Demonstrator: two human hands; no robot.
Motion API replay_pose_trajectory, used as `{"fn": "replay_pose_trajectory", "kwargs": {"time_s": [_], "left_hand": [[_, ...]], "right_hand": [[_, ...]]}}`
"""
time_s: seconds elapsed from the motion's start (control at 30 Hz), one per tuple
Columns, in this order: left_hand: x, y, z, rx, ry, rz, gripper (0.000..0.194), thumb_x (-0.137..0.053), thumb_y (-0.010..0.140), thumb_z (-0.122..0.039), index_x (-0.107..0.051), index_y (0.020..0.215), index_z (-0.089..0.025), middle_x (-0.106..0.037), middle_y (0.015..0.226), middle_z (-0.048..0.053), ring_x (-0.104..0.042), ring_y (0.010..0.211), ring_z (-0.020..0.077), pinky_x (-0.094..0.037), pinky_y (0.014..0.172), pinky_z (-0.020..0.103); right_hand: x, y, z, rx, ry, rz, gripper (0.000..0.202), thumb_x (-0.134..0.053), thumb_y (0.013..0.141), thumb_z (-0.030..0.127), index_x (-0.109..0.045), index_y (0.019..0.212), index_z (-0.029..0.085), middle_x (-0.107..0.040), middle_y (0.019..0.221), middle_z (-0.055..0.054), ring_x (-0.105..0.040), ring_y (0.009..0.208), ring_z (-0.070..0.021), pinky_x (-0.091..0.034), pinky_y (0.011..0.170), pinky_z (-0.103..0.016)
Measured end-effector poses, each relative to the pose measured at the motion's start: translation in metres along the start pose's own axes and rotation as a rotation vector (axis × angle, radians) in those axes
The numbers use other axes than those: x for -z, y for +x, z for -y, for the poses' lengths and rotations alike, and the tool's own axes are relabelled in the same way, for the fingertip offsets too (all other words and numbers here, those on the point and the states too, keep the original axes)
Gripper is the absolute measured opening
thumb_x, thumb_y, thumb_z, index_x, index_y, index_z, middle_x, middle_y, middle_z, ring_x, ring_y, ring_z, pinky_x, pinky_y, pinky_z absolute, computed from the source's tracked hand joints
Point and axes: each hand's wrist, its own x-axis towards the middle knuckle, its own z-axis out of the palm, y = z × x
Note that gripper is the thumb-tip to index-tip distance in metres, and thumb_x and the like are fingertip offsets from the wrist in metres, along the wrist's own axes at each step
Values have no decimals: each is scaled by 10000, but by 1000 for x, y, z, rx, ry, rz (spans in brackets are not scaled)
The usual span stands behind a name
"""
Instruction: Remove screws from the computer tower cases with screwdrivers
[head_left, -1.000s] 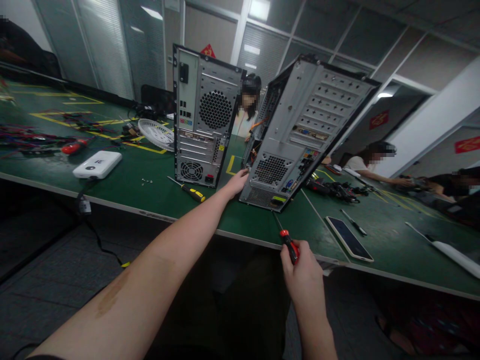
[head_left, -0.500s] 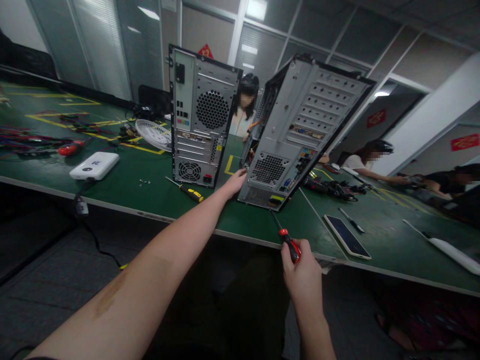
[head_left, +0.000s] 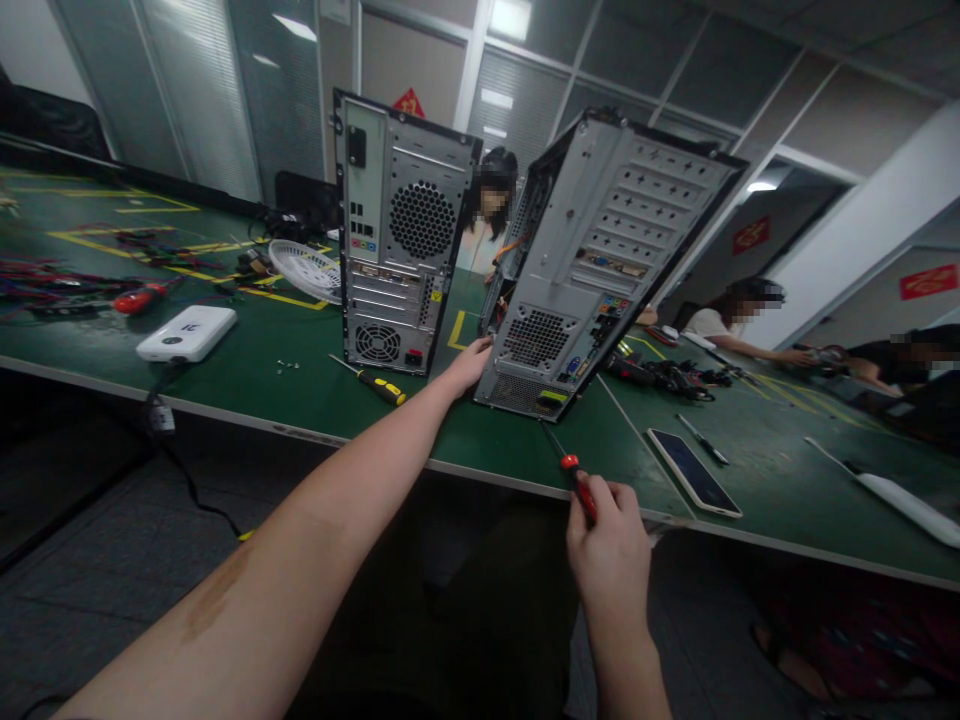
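A grey computer case (head_left: pixel 570 240) stands on the green table, showing its back panel. At its lower left edge is my left hand (head_left: pixel 472 366), which grips the case; the fingertips are hidden behind it. My right hand (head_left: pixel 611 535) is closed around the red and black handle of a screwdriver (head_left: pixel 571 463). The shaft points up and left, its tip by the bottom edge of the case; whether it touches a screw cannot be made out. Left of this case stands a second computer case (head_left: pixel 401 215), with a yellow and black screwdriver (head_left: pixel 380 385) lying before it.
A white power bank (head_left: pixel 187 333) with a cable and several small screws (head_left: pixel 287 366) lie to the left. Behind are a white plastic basket (head_left: pixel 300 265) and loose wires (head_left: pixel 52 285). On the right lie a phone (head_left: pixel 694 470) and a pen (head_left: pixel 703 440). Other people sit across the table.
My right hand has turned and shifted slightly down and right, and the screwdriver's handle has rotated with it. My left hand and the cases stay in place.
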Motion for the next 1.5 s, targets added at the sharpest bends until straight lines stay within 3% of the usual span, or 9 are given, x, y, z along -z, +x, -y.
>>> {"fn": "replay_pose_trajectory", "kwargs": {"time_s": [0.13,0.27,0.53,0.73,1.0,1.5], "left_hand": [[1,0,1,0,3,-1,570,-646,931,-506,-654,1422,-215,-656,1531,106,-619,1393,308,-458,1159,412],[0,5,6,-7,-3,-8,567,-658,919,-497,-659,1415,-222,-663,1524,99,-604,1413,310,-459,1165,421],[-2,9,11,-34,-50,-3,543,-663,911,-471,-674,1392,-219,-710,1456,93,-611,1408,294,-466,1169,409],[0,6,8,-31,-16,-5,542,-666,912,-487,-681,1385,-223,-686,1492,100,-621,1391,318,-463,1171,437],[1,11,12,-34,-34,17,634,-718,867,-552,-661,1406,-224,-666,1518,105,-608,1414,316,-466,1162,422],[-2,7,5,-17,11,-4,558,-624,953,-447,-632,1442,-178,-632,1557,118,-618,1401,292,-458,1162,381]], "right_hand": [[1,1,3,-77,106,38,340,-479,997,484,-672,1084,217,-696,1029,-122,-678,899,-280,-519,800,-390],[3,2,7,-263,170,88,423,-493,964,605,-649,1063,225,-726,879,-102,-691,784,-287,-494,736,-368],[0,5,6,-494,294,62,518,-534,884,722,-658,946,223,-740,777,-104,-677,708,-285,-466,665,-352],[-4,4,5,-347,267,82,421,-606,834,644,-603,949,240,-680,859,-74,-639,773,-264,-463,720,-360],[-8,1,9,-163,172,25,239,-499,938,474,-574,930,247,-595,926,-74,-606,853,-272,-466,791,-396],[-9,-3,7,-70,54,20,259,-470,987,421,-627,1053,225,-616,1098,-117,-630,851,-257,-480,716,-367]]}}
